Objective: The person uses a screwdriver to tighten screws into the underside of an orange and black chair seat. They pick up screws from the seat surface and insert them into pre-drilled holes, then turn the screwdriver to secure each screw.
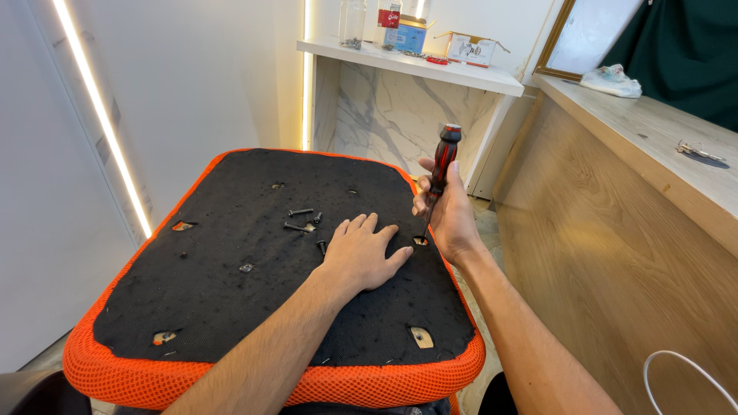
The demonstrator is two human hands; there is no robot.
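Note:
An upturned chair seat [215,307] lies before me, black felt underside with an orange mesh rim. My left hand [361,253] rests flat on the felt, fingers spread. My right hand [450,211] grips a red-and-black screwdriver [440,173], held upright with its tip in a hole near the seat's right edge [420,240]. Several loose black screws [301,219] lie on the felt just left of my left hand.
A wooden counter [615,230] stands close on the right, keys [696,151] on top. A white marble-fronted shelf [407,65] with bottles and a small box is behind the seat. A white wall with a light strip runs along the left. A white cable [684,369] loops at lower right.

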